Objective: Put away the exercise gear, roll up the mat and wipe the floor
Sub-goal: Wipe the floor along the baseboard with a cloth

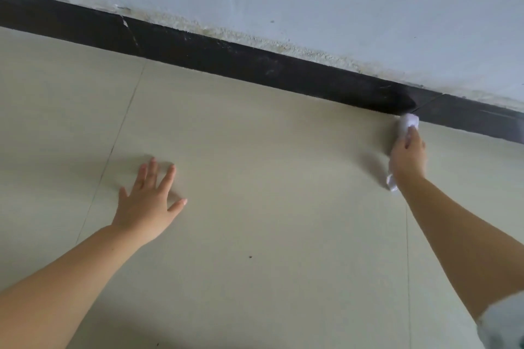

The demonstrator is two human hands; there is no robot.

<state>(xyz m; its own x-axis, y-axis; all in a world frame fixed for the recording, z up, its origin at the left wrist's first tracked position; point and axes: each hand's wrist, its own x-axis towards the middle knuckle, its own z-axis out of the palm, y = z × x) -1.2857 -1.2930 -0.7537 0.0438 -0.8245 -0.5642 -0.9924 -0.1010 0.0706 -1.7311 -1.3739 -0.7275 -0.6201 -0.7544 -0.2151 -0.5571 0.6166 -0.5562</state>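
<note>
Right hand (408, 157) grips white cloth (407, 123) at black skirting board (255, 65) edge — left hand (150, 201) flat, fingers spread, on beige floor tile (269, 178).

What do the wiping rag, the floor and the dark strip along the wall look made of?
Rag: white, crumpled, soft; paper or thin cloth, unclear.
Floor: beige tiles with a dull sheen and thin grout lines.
Strip: black skirting, scuffed matte; material unclear.
</note>
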